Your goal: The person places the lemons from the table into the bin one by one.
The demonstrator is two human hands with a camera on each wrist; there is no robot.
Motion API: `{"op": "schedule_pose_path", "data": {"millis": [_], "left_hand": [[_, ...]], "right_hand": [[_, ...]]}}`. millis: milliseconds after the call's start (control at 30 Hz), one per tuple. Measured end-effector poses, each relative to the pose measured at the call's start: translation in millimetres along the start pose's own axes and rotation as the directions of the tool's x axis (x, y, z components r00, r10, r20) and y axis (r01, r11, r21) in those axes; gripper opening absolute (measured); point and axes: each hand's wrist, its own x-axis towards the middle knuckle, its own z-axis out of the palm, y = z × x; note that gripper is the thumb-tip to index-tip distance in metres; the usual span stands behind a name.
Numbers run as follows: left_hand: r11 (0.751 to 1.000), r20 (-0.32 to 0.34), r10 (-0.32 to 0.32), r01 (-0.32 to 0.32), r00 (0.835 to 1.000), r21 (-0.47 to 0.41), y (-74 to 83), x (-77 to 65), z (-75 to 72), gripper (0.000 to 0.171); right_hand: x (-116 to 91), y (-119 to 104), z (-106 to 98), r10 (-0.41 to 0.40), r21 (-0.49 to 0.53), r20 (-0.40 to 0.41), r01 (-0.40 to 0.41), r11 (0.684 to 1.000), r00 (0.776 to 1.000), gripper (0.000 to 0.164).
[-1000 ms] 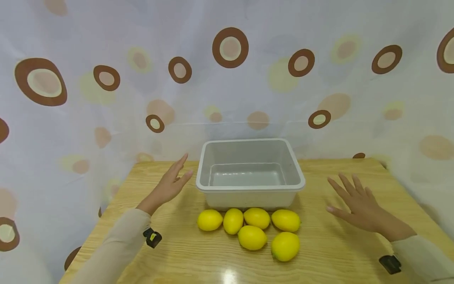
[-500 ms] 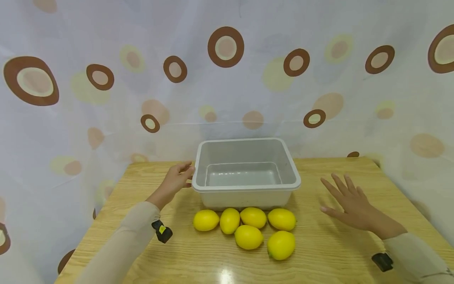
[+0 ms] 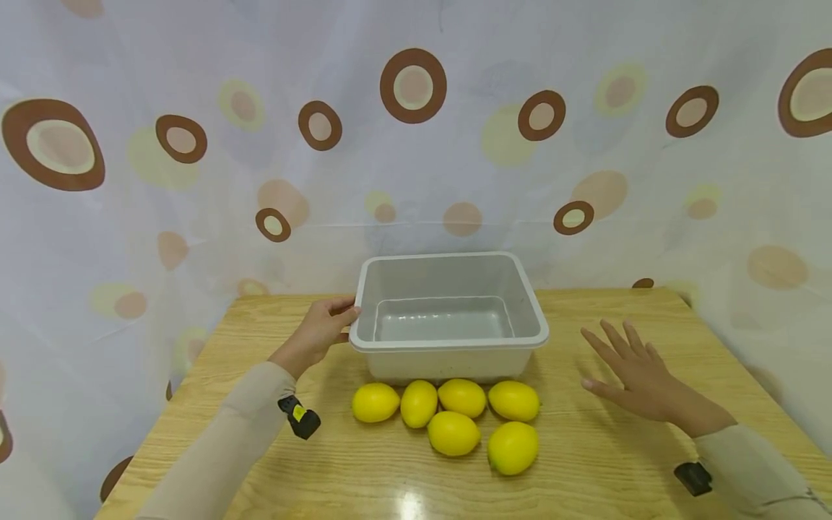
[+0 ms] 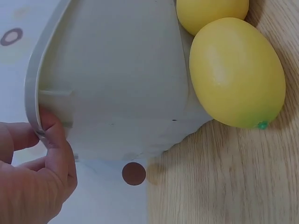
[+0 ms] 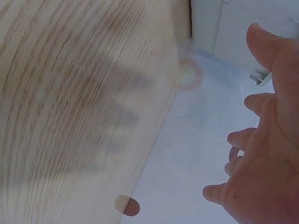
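A light grey rectangular basin (image 3: 455, 357) stands on the wooden table with nothing inside it. My left hand (image 3: 316, 334) pinches the rim at its left side; the left wrist view shows thumb and curled fingers (image 4: 56, 142) around the rim (image 4: 33, 84). To the right of the basin, my right hand (image 3: 640, 379) hovers over the table with its fingers spread, holding nothing. In the right wrist view this hand (image 5: 266, 154) is apart from the basin wall (image 5: 208, 28). Several yellow lemons (image 3: 462, 398) lie in front of the basin; one lemon (image 4: 236, 72) fills much of the left wrist view.
The wooden table (image 3: 312, 469) reaches back to a white curtain (image 3: 416, 173) printed with brown and beige circles, close behind the basin. A front lemon (image 3: 513, 448) lies nearest the table's near side. Black wrist cameras (image 3: 301, 417) sit on both sleeves.
My left hand has moved from beside the basin to its left rim and taken hold of it. The right hand stays spread in the air. The view has shifted slightly.
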Motion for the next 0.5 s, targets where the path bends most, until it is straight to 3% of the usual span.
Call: {"op": "schedule_pose_path", "data": {"millis": [500], "left_hand": [[1.0,-0.011,-0.023,0.022,1.0,-0.006,5.3,-2.1,1.4,0.043]], "right_hand": [[2.4,-7.2,3.2,-0.03,0.034,-0.034,0.031,0.999,0.999,0.084]]}}
